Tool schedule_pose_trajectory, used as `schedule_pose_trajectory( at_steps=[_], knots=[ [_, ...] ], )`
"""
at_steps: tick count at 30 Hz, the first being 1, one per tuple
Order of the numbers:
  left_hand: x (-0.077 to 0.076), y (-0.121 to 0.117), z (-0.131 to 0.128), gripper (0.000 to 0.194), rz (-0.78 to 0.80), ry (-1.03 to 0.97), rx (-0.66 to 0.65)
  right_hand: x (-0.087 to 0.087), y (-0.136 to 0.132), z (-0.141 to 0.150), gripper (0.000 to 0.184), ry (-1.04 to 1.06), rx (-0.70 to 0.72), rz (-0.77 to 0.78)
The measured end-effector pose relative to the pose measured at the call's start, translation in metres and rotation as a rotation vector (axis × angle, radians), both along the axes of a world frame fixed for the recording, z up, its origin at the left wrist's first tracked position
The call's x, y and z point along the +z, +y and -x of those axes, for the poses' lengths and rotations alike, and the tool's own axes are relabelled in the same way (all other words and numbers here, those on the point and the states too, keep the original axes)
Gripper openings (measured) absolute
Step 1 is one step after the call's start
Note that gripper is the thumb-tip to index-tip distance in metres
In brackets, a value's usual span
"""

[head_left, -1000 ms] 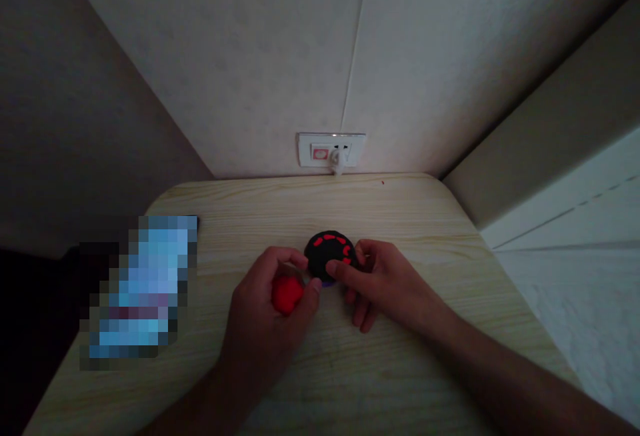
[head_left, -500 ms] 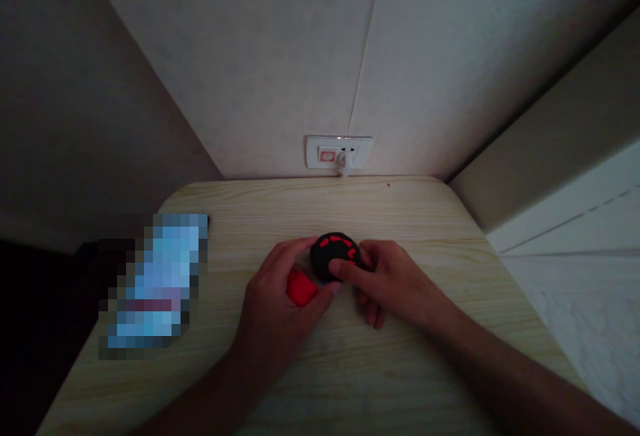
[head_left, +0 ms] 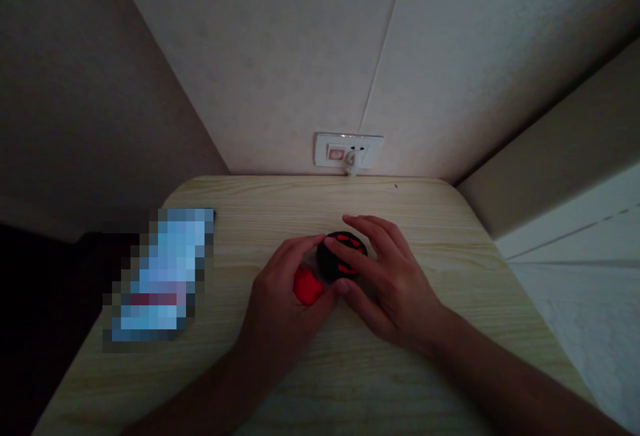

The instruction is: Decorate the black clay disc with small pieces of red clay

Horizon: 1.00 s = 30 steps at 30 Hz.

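A round black disc (head_left: 330, 266) with several red patches on its upper face sits between my two hands, low over the table; it looks like modelling clay. My left hand (head_left: 280, 289) curls around its left side, fingertips and thumb at the edge. Within that same hand, below the disc, rests a red lump (head_left: 307, 287), also clay-like. My right hand (head_left: 393, 276) arches over the disc's right side, its index fingertip on the top face, its thumb by the near edge and the other fingers reaching past the far edge. These fingers cover part of the red pattern.
A pixelated bright screen, seemingly a phone (head_left: 165, 269), lies at the table's left. Pale wood grain covers the table (head_left: 260, 203). Behind it, a wall socket (head_left: 323, 149) holds a clear plug (head_left: 352, 161). A tiny red speck (head_left: 396, 186) lies near the back edge.
My right hand has shifted from pinching the disc's right edge, thumb on top, to spreading over it with the index finger on top. The whole view has swung slightly.
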<state>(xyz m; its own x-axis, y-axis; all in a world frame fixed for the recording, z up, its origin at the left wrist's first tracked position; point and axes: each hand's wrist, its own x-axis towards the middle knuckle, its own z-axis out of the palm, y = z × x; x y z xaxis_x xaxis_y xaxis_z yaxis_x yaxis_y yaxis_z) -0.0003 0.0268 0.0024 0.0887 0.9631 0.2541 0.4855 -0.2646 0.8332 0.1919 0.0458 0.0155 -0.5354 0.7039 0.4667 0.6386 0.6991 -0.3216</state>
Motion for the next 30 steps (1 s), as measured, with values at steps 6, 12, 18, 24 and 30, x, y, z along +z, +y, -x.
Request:
schedule_pose_trajectory(
  at_steps=[6, 12, 18, 24, 30],
  knots=[
    [0.0003, -0.0007, 0.0, 0.048, 0.02, -0.021, -0.013, 0.0004, 0.0004, -0.0015, 0.042, -0.023, 0.021, -0.043],
    [0.0007, -0.0017, -0.001, 0.05, 0.032, -0.033, -0.004, -0.0005, 0.0015, -0.0024, 0.043, -0.048, 0.024, -0.07],
    [0.0005, -0.0008, 0.0001, 0.049, 0.025, -0.037, -0.008, -0.0006, 0.0018, -0.0027, 0.043, -0.029, 0.038, -0.097],
    [-0.0002, -0.0016, 0.0007, 0.05, 0.027, -0.025, -0.009, 0.0003, 0.0022, -0.0034, 0.045, -0.045, 0.03, -0.077],
    [0.0, -0.0012, 0.0, 0.049, 0.025, -0.029, -0.008, 0.0017, 0.0013, -0.0033, 0.045, -0.084, 0.023, -0.076]
  ],
)
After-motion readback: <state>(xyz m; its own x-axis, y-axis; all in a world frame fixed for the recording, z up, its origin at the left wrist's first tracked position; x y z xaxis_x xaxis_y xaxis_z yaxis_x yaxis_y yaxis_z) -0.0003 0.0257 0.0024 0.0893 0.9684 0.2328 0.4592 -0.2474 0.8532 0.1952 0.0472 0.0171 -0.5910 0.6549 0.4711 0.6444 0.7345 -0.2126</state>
